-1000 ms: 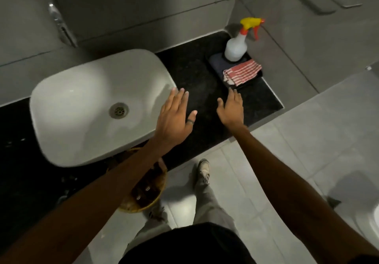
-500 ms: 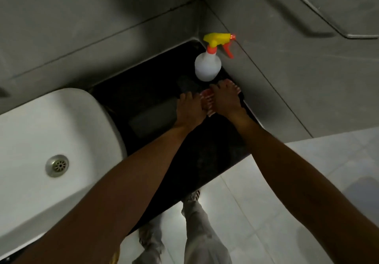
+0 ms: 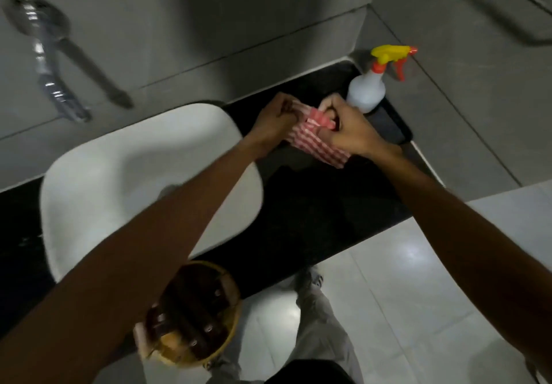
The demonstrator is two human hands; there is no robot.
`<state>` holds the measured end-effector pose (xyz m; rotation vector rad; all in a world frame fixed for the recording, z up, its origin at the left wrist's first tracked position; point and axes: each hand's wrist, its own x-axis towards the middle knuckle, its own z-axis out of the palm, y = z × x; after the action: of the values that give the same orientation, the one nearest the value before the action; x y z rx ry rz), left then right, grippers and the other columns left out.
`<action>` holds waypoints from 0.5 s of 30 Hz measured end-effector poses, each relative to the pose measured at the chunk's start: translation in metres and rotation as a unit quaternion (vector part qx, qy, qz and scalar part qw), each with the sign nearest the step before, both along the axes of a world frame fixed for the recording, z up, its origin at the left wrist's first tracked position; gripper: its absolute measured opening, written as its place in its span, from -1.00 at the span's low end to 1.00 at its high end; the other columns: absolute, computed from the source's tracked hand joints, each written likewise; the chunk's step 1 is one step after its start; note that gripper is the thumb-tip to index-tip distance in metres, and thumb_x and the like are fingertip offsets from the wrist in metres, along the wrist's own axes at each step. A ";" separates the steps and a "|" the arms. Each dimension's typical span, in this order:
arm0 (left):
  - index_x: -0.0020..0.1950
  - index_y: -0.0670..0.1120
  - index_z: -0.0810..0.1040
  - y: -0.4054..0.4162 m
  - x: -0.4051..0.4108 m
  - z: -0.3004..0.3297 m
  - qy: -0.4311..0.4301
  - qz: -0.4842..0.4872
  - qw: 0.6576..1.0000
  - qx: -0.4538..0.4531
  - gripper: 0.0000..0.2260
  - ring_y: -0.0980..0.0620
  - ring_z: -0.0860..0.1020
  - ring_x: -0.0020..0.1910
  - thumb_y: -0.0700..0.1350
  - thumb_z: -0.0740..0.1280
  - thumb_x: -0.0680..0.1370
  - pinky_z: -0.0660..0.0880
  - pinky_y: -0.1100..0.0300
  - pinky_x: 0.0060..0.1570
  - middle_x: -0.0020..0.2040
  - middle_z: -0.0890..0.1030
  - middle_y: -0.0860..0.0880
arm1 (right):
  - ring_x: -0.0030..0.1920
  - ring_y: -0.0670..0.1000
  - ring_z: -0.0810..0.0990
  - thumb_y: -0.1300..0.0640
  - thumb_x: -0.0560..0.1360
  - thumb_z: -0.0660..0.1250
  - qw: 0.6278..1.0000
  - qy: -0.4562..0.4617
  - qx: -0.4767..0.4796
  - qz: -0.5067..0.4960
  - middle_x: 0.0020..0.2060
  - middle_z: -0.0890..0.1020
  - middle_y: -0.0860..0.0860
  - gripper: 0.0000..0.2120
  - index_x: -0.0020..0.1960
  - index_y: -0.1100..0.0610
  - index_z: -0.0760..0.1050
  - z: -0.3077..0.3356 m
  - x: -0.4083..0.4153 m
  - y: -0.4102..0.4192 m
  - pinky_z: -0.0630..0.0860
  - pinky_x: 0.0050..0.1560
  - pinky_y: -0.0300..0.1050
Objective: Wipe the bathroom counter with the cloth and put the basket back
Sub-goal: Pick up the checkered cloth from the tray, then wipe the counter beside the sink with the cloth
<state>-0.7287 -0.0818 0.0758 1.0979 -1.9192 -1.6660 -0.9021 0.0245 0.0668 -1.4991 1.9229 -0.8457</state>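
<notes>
A red-and-white striped cloth (image 3: 310, 140) hangs between both hands above the black counter (image 3: 322, 204), right of the sink. My left hand (image 3: 276, 122) grips its left end, my right hand (image 3: 349, 131) its upper right part; the rest droops under my right wrist. A round woven basket (image 3: 194, 315) holding several dark bottles sits low down below the counter's front edge, partly hidden by my left forearm.
A white basin (image 3: 125, 180) fills the counter's left half, with a chrome tap (image 3: 47, 61) on the wall above. A white spray bottle (image 3: 369, 86) with a yellow and red trigger stands on a dark tray (image 3: 394, 129) in the far right corner. Pale floor tiles lie below.
Both hands reached to the tray, closed on the striped cloth and lifted it off. It is now held up between them, left of the tray. The view swung back toward the sink.
</notes>
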 end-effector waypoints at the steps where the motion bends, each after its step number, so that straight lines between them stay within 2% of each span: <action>1: 0.05 -0.11 0.51 -0.006 0.028 0.018 0.017 0.009 1.000 0.005 -0.77 0.19 0.58 -0.24 -0.27 0.22 0.44 0.51 0.32 -0.21 -0.16 0.60 0.03 | -0.29 -0.29 0.56 -0.01 0.40 0.41 0.999 -0.028 -0.010 -0.017 -0.30 0.62 -0.18 -0.70 0.11 -0.09 0.46 0.014 0.031 -0.007 0.49 -0.17 -0.29; 2: 0.05 -0.13 0.52 -0.012 0.062 0.035 0.022 0.018 1.000 -0.002 -0.75 0.15 0.60 -0.25 -0.35 0.16 0.48 0.53 0.28 -0.23 -0.16 0.61 0.01 | -0.31 -0.33 0.57 -0.07 0.40 0.44 0.998 -0.049 -0.021 -0.029 -0.33 0.63 -0.24 -0.71 0.10 -0.17 0.49 0.028 0.065 -0.015 0.48 -0.17 -0.37; 3: 0.05 -0.12 0.54 -0.016 0.099 0.052 0.017 0.033 0.999 -0.014 -0.71 0.11 0.61 -0.23 -0.39 0.12 0.51 0.55 0.23 -0.22 -0.16 0.63 -0.01 | -0.32 -0.33 0.57 -0.14 0.40 0.46 0.997 -0.059 -0.025 -0.039 -0.36 0.63 -0.28 -0.79 0.00 -0.21 0.53 0.041 0.101 -0.020 0.48 -0.18 -0.38; 4: 0.07 -0.10 0.55 -0.018 0.139 0.067 0.008 0.052 0.998 -0.028 -0.69 0.07 0.63 -0.20 -0.37 0.10 0.53 0.59 0.17 -0.18 -0.13 0.65 -0.01 | -0.35 -0.31 0.56 -0.20 0.40 0.47 0.996 -0.069 -0.034 -0.046 -0.40 0.62 -0.27 -0.84 -0.12 -0.18 0.56 0.053 0.136 -0.024 0.48 -0.18 -0.33; 6: 0.09 -0.07 0.56 -0.016 0.224 0.093 0.005 0.077 0.996 -0.033 -0.70 0.01 0.67 -0.12 -0.31 0.12 0.52 0.64 0.12 -0.13 -0.07 0.67 -0.03 | -0.37 -0.26 0.57 -0.23 0.39 0.49 0.991 -0.113 -0.046 -0.053 -0.44 0.62 -0.22 -0.76 -0.25 -0.09 0.59 0.073 0.206 -0.026 0.50 -0.24 -0.26; 8: 0.09 -0.08 0.57 -0.005 0.321 0.108 0.029 0.112 0.993 -0.012 -0.69 -0.05 0.68 -0.11 -0.34 0.16 0.48 0.65 0.06 -0.11 -0.07 0.69 -0.08 | -0.28 -0.22 0.68 -0.14 0.38 0.53 0.984 -0.177 -0.029 -0.013 -0.31 0.72 -0.19 -0.85 -0.16 -0.09 0.68 0.093 0.289 -0.023 0.59 -0.21 -0.26; 10: 0.13 -0.12 0.57 0.015 0.411 0.107 0.040 0.164 0.986 0.018 -0.68 -0.09 0.66 -0.14 -0.40 0.18 0.52 0.64 0.02 -0.10 -0.05 0.67 -0.12 | -0.16 -0.20 0.71 0.00 0.37 0.51 0.979 -0.195 -0.005 0.050 -0.22 0.74 -0.19 -0.88 -0.10 -0.16 0.71 0.105 0.364 -0.018 0.62 -0.12 -0.26; 13: 0.19 -0.15 0.54 0.058 0.532 0.078 0.010 0.187 0.979 0.084 -0.74 -0.13 0.62 -0.12 -0.41 0.24 0.58 0.59 -0.02 -0.03 -0.01 0.64 -0.19 | -0.11 -0.16 0.68 0.13 0.32 0.35 0.984 -0.095 0.058 0.137 -0.23 0.71 -0.23 -0.73 -0.09 -0.14 0.71 0.097 0.470 -0.003 0.58 -0.03 -0.31; 15: 0.15 -0.13 0.56 0.089 0.591 0.047 -0.046 0.172 0.977 0.117 -0.81 -0.10 0.59 -0.13 -0.35 0.32 0.59 0.58 0.01 -0.05 -0.05 0.62 -0.16 | 0.00 -0.07 0.70 0.16 0.36 0.35 0.978 -0.026 0.119 0.171 -0.14 0.74 -0.15 -0.71 -0.02 -0.05 0.74 0.076 0.526 0.011 0.52 0.00 -0.38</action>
<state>-0.1373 0.0071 0.1230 1.5232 -1.4977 -1.6934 -0.3762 0.0358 0.1430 -1.5786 1.5998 -0.4784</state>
